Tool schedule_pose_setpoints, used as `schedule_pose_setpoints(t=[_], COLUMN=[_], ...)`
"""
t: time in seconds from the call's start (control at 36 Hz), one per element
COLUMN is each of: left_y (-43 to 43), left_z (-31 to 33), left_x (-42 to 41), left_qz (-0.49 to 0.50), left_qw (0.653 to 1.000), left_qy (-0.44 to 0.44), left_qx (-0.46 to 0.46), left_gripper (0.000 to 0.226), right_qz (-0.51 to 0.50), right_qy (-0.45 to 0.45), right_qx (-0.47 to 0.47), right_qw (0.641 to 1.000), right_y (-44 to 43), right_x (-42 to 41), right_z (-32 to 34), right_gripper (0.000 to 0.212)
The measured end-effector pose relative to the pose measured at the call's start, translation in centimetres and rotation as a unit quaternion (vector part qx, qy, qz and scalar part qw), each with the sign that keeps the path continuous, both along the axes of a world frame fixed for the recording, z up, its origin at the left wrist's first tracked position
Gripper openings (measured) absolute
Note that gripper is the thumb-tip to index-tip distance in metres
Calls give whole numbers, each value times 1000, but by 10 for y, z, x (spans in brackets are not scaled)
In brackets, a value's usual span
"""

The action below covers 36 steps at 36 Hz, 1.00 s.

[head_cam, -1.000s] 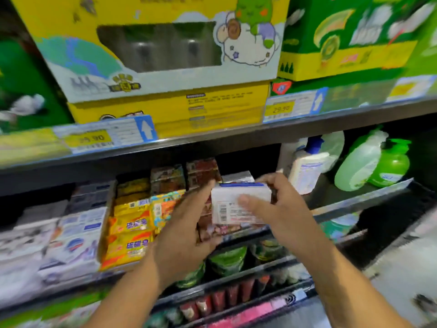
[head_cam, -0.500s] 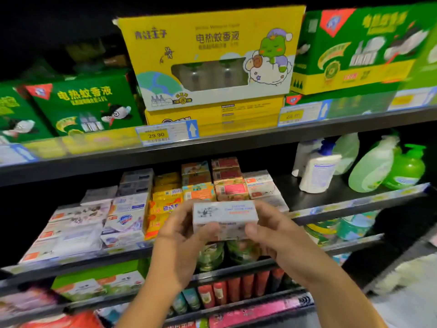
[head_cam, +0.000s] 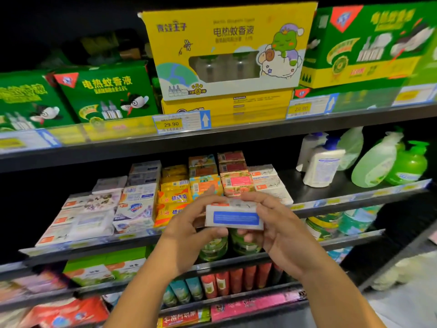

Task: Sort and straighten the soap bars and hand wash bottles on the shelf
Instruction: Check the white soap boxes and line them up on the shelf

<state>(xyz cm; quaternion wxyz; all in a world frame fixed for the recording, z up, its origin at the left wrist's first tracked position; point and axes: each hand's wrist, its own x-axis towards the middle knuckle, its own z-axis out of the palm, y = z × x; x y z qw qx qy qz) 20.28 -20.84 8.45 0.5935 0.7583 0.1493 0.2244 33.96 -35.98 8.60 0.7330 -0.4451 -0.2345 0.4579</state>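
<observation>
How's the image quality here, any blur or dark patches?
Head view: the shelf edge runs tilted; the green box far right is motion-smeared; top-left corner nearly black; the held soap box is soft, print unreadable.

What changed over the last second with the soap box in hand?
The white soap box was turned over in the hands: its barcode face showed first, now a blue-panelled face. The left hand and right hand still hold its ends. The stacked soap bars stayed put.
</observation>
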Motion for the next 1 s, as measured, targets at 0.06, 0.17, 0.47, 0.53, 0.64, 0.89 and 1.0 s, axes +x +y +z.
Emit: schedule_pose_setpoints(t=[0.06,0.17,0.47,0.53,0.64,0.89,1.0], left_y=[-1,-7,-6,-3,0,-22,-21], left_z=[3,4,-12,-11,-12,-7,-10], left_x=[-1,-2,-18,-21,-22,-26,-36], left_qz=[13,30,-40,-31,56,135,50], left_qw=[1000,996,997,998,995,979,989], left_qy=[-16,-36,-2,19,-8,-62,-49], left_qx=[-3,-70,-61,43,85,-139,-129], left_gripper=[41,36,64,66,47,39,31], right_qz=[32,-2,-88,-67,34,-18,-59], right_qy=[-40,-176,-96,-46,22,-112,-104], right_qx=[-16,-79,-84,-77,-16,-64,-74], right_qw=[999,981,988,994,999,991,990], right_y=[-2,-1,4,2,-2,4,4], right_x=[1,-6,-15,-15,-16,-27,-30], right_z=[-4,-1,1,1,2,-3,-5], right_gripper=[71,43,9,6,38,28,13])
